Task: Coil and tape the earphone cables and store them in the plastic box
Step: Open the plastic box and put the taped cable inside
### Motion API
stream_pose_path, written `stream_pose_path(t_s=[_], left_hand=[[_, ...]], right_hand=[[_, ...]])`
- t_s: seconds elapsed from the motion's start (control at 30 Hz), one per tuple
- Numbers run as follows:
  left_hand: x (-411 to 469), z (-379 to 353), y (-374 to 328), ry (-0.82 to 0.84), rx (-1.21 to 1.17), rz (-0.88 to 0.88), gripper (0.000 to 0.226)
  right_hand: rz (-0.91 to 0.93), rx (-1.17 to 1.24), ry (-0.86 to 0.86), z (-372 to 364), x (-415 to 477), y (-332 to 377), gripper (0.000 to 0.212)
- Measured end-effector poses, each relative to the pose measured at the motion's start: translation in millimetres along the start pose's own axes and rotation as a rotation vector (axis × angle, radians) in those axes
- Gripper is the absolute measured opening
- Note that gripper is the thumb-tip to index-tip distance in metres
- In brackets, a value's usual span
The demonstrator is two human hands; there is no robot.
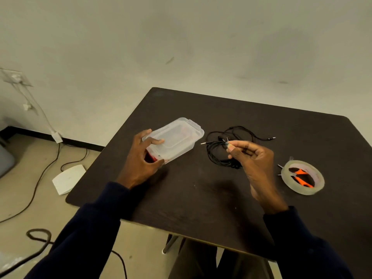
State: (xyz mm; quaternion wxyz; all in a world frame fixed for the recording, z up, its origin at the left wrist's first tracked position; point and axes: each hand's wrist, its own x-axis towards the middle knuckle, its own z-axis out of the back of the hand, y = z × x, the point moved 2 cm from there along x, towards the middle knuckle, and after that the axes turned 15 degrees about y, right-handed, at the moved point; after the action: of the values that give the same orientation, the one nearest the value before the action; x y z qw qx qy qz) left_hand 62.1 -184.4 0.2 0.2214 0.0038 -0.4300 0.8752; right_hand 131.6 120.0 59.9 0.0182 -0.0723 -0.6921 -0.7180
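My left grip [144, 158] clamps the plastic box [175, 140]; my right grip [249, 156] pinches the coiled earphone cable [216, 153] beside it.

A dark brown table [201, 198] stands against a pale wall [181, 37]. On the floor to its left lie black cables [38, 178] and a white flat device [68, 179]; orange-handled scissors [301, 178] rest on the tabletop.

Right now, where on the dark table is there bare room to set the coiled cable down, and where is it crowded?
Bare: the near table strip between the left hand and right hand, and the far edge behind the plastic box. Crowded: the loose cable beyond the held coil, and the right side with the tape roll lying over orange-handled scissors.
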Motion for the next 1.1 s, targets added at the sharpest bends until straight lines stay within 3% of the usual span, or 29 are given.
stream_pose_path(t_s=[0.2,0.33,0.63,1.1], left_hand=[[-31,-6,-21,0.075,-0.026,-0.117,0.057],[-40,-26,-46,0.226,-0.109,-0.220,0.059],[-33,-89,-96,0.391,-0.095,-0.289,0.067],[-21,-105,-105,0.403,-0.222,-0.329,0.053]], right_hand=[[0.007,0.009,-0.017,22,-47,8,0.015],[0.031,0.003,-0.060,38,-67,17,0.014],[0.035,-0.040,-0.126,68,-79,27,0.017],[0.014,-0.026,-0.198,85,-80,19,0.015]])
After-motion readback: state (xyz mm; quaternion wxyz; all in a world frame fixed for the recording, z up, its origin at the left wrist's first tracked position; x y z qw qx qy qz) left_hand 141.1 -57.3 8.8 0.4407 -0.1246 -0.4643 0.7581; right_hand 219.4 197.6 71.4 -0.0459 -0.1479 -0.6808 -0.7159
